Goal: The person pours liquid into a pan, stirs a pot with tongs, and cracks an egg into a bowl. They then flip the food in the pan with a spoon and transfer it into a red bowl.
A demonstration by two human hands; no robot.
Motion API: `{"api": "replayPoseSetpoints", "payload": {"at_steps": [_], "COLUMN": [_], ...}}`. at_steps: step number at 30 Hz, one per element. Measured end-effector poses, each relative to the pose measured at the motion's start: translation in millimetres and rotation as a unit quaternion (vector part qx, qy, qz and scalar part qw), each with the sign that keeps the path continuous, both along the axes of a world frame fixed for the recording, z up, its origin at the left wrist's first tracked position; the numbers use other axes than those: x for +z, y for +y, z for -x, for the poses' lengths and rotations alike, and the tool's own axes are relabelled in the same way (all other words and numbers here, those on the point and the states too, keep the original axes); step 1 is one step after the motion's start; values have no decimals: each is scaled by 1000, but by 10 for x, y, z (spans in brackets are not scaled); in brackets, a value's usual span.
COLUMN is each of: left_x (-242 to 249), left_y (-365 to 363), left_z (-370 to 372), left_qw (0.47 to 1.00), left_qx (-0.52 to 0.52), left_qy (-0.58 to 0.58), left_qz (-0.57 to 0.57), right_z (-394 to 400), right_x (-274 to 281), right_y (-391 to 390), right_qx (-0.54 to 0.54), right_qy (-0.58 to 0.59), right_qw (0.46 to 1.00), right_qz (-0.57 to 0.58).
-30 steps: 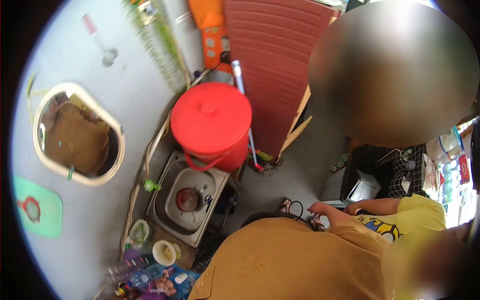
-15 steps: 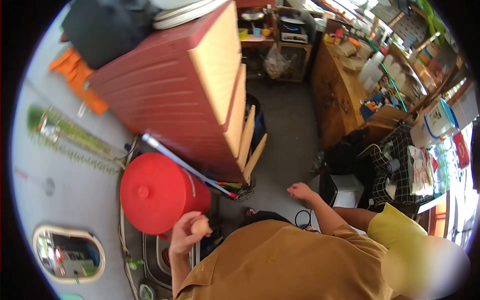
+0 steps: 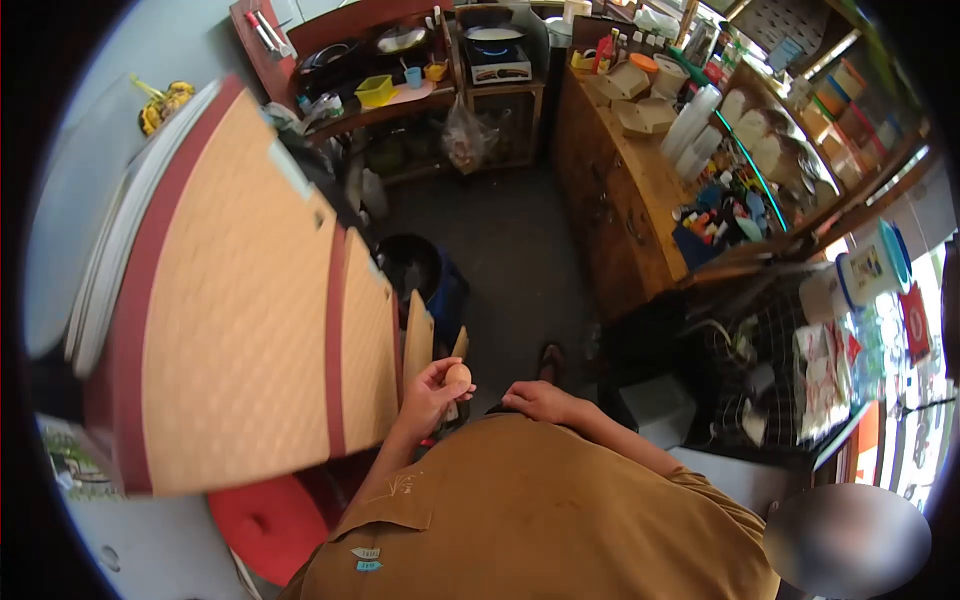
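Observation:
An egg (image 3: 458, 374) sits between the thumb and fingers of my left hand (image 3: 433, 388), in front of my brown shirt. My right hand (image 3: 535, 400) rests near the front of my shirt, to the right of the egg, with its fingers curled together. Whether anything is under those fingers is hidden. Close to my left hand is the lower end of a tall wood-patterned cabinet (image 3: 235, 300) with dark red edges.
A red lidded bucket (image 3: 262, 525) stands at lower left. Ahead, a pan (image 3: 495, 36) is on a gas stove (image 3: 497, 68). A wooden counter (image 3: 640, 190) runs along the right. A dark bin (image 3: 410, 265) stands on the floor beside the cabinet.
The view has turned, and the stove and counter appear nearer. My left hand has moved from beside the red bucket to my front with the egg. My right hand has drawn in close to my shirt.

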State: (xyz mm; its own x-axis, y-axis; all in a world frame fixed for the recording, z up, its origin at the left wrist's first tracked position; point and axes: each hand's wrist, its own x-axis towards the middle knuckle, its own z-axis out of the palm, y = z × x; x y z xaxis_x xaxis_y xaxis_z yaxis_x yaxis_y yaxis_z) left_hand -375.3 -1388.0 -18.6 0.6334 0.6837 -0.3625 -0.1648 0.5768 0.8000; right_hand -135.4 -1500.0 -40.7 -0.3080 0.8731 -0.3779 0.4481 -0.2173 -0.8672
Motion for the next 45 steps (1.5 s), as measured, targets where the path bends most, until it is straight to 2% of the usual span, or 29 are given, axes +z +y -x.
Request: {"api": "replayPoseSetpoints", "payload": {"at_steps": [2, 6, 7, 8, 14, 17, 19, 21, 23, 24, 27, 28, 30, 31, 32, 34, 36, 39, 40, 42, 43, 45], "left_x": [-85, -247, -235, -235, -100, -68, -87, -199, -317, -382, -447, -416, -383, -439, -468, -161, -11, 345, 369, 326, 324, 319], "left_y": [321, 894, 1045, 1173, 2113, 2644, 3069, 3515, 4153, 4471, 5417, 5774, 6775, 7140, 7542, 8121, 8812, 9708, 10029, 10594, 10811, 11169], "left_z": [-379, -1119, -1297, -1477, -2438, -2808, -3057, -3271, -3524, -3620, -3843, -3932, -4155, -4227, -4262, -4458, -4652, -4980, -5087, -5342, -5446, -5647], "left_qw": [1000, 991, 986, 979, 973, 984, 992, 991, 988, 989, 987, 987, 999, 1000, 998, 998, 996, 983, 974, 928, 928, 789], "left_qx": [14, 86, 97, 110, 137, 114, 85, 78, 68, 65, 24, 23, -22, -12, -39, 15, 9, 4, 5, 29, 36, 98], "left_qy": [15, -17, -27, -38, -58, -17, 28, 25, 16, 14, -13, -14, -23, 2, -48, 19, 4, 43, 101, 133, 138, 263], "left_qz": [21, 97, 132, 167, 178, 136, 91, 109, 135, 131, 159, 160, 43, 19, 6, -56, -94, -179, -205, -347, -344, -547], "right_z": [-525, -1576, -1755, -1919, -2738, -3103, -3283, -3450, -3609, -3702, -4031, -4166, -4482, -4590, -4715, -4934, -5140, -5382, -5469, -5581, -5647, -5740], "right_x": [-16, 259, 240, 242, -24, -224, -343, -452, -529, -517, -431, -396, -332, -306, -350, -596, -668, -822, -910, -1056, -1091, -1144], "right_y": [364, 1210, 1357, 1491, 2206, 2755, 3207, 3616, 4121, 4385, 5158, 5376, 5910, 6067, 6231, 6447, 6703, 7254, 7457, 7932, 8207, 8716], "right_qx": [-94, -131, -133, -124, -84, -94, -89, -86, -75, -79, -170, -170, -231, -280, -280, -369, -365, -351, -343, -332, -328, -305], "right_qy": [-39, -81, -103, -107, -102, -116, -108, -104, -142, -143, -95, -97, -120, -118, -116, -129, -143, -161, -162, -155, -147, -145], "right_qw": [994, 985, 974, 975, 963, 951, 951, 949, 965, 964, 974, 974, 954, 945, 945, 914, 916, 921, 924, 929, 931, 939], "right_qz": [-37, -72, -151, -152, -235, -270, -277, -283, -207, -211, -114, -113, -152, -123, -124, -112, -85, -49, -42, -50, -65, -72]}}
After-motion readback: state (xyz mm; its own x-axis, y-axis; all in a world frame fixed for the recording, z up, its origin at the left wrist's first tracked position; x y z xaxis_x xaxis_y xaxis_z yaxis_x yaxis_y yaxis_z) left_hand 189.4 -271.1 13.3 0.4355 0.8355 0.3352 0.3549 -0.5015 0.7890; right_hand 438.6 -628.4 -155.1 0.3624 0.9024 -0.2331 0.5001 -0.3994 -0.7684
